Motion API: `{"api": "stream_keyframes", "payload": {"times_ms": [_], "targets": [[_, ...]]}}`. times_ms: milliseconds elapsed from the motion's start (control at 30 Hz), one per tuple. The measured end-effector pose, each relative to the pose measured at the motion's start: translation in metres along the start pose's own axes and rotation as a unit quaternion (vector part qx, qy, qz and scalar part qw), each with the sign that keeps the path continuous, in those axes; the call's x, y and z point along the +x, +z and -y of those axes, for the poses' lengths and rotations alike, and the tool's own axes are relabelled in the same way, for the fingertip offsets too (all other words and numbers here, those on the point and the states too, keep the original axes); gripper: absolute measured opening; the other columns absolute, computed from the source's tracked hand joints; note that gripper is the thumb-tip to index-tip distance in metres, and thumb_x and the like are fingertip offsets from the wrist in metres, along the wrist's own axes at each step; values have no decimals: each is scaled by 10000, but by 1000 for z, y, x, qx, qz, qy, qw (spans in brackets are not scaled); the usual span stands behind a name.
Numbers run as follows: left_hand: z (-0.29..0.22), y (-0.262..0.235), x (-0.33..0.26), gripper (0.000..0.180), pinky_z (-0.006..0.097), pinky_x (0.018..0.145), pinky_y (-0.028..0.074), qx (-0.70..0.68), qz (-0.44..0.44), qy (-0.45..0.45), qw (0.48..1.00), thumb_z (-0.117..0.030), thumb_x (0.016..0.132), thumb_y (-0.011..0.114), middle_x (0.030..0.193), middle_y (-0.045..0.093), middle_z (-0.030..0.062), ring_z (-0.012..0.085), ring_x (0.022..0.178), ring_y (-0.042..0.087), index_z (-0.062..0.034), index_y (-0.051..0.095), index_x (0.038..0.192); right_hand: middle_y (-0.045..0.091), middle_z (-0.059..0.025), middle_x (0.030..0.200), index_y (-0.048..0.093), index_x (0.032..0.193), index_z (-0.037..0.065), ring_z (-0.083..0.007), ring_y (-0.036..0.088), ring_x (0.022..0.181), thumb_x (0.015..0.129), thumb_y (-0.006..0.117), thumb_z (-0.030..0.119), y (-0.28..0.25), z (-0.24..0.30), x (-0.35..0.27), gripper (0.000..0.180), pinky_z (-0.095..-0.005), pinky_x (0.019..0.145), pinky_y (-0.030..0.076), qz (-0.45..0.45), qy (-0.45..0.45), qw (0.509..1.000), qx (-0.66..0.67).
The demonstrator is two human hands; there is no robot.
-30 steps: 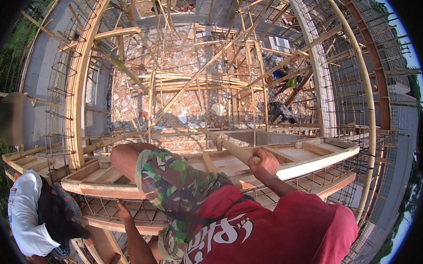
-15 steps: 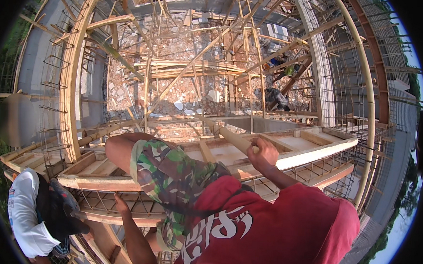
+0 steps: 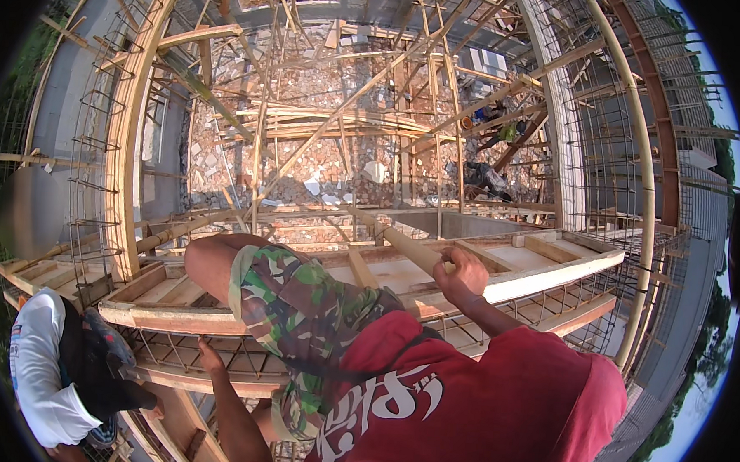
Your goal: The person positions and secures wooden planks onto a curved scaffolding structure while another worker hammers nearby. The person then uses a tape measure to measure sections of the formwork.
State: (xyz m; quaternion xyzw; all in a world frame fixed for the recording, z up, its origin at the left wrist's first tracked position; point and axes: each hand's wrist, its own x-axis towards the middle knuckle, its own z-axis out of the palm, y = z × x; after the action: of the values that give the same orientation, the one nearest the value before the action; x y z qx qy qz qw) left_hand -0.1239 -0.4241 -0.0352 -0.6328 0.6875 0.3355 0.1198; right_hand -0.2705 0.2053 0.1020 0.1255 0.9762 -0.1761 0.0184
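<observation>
My right hand (image 3: 461,275) is closed round the near end of a bamboo pole (image 3: 406,247), which slants away across a panel framed in timber (image 3: 542,267). My left hand (image 3: 210,358) reaches low beside my leg, by the rebar cage (image 3: 253,360) under the panel's front board (image 3: 176,320). Its fingers look curled on a bar there, though they are partly hidden. I sit astride the panel in camouflage shorts (image 3: 308,319) and a red shirt.
At the lower left, a co-worker in a white shirt (image 3: 42,373) bends close to the panel. Rebar columns with timber sides (image 3: 126,154) rise left and right. Far below lie a rubble floor (image 3: 299,162), stacked timber strips (image 3: 342,122) and crossing props. Another person (image 3: 503,125) is down there.
The view has shifted slightly. The co-worker in white has moved a little to the left. Both of my hands keep nearly the same places.
</observation>
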Motion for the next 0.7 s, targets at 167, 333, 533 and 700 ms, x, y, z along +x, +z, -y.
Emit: {"api": "stream_keyframes", "payload": {"times_ms": [167, 333, 533, 700], "targets": [[9, 1, 5, 787, 419, 1092, 378, -42, 8, 16, 999, -621, 999, 462, 1403, 574, 206, 327, 1261, 543, 15, 500, 1461, 727, -38, 912, 741, 950, 138, -282, 696, 862, 771, 713, 233, -1, 0, -1, 204, -421, 776, 551, 0, -5, 1000, 2], [-4, 1, -6, 827, 412, 1060, 398, -13, -6, 9, 1000, -641, 983, 482, 1348, 595, 220, 322, 1201, 562, 66, 530, 1409, 734, -33, 900, 739, 953, 138, -290, 695, 897, 775, 704, 259, -4, 2, 0, 218, -427, 818, 547, 18, 17, 1000, 13], [-16, 1, -28, 890, 426, 1050, 417, -14, -38, 6, 999, -688, 946, 505, 1337, 611, 253, 350, 1214, 578, 102, 566, 1353, 724, -34, 896, 741, 928, 133, -278, 694, 858, 759, 715, 200, -3, 2, 0, 183, -427, 778, 551, 9, 8, 1000, 4], [-13, 4, -21, 886, 431, 1045, 425, -8, -48, 0, 999, -683, 958, 491, 1327, 623, 258, 364, 1226, 581, 106, 565, 1353, 722, -36, 888, 734, 911, 138, -279, 690, 852, 757, 717, 203, -3, 1, 0, 168, -431, 762, 549, 14, 6, 1000, -11]]}}
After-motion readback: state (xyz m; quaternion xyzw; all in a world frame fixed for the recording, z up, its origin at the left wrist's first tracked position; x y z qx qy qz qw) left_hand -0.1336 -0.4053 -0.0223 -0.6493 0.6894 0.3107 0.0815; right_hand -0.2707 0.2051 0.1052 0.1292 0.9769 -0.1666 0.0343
